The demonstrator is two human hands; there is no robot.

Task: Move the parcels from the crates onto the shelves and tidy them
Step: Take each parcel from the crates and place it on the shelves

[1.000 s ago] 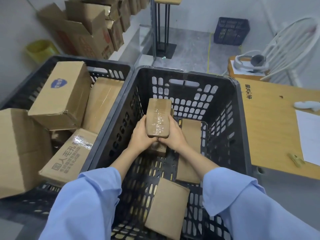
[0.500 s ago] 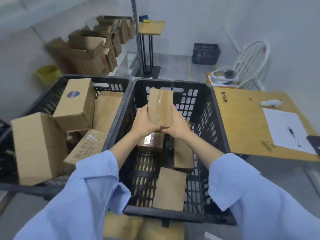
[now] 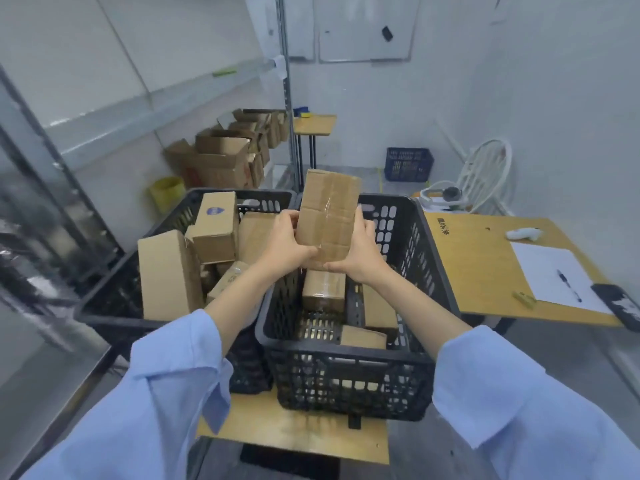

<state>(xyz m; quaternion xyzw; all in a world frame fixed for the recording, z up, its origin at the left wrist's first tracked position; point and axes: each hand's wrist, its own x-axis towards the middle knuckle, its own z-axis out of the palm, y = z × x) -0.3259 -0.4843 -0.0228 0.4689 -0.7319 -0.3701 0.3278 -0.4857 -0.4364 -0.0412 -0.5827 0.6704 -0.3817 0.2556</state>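
Note:
A small taped cardboard parcel stands upright above the right black crate, clear of its rim. My left hand grips its left side and my right hand grips its right side and bottom. Three more parcels lie inside that crate, one of them a taped box just below my hands. The left black crate holds several larger boxes, among them a tall one and one with a blue badge. A metal shelf runs along the left wall.
Both crates rest on a low wooden stand. A wooden desk at right carries paper, a pen and a phone. Open cartons, a yellow bin, a blue crate and a white chair stand behind.
Both hands have lifted the small parcel up out of the right crate, from near its floor to above its rim. My view has tilted up, bringing the shelf and wall into sight.

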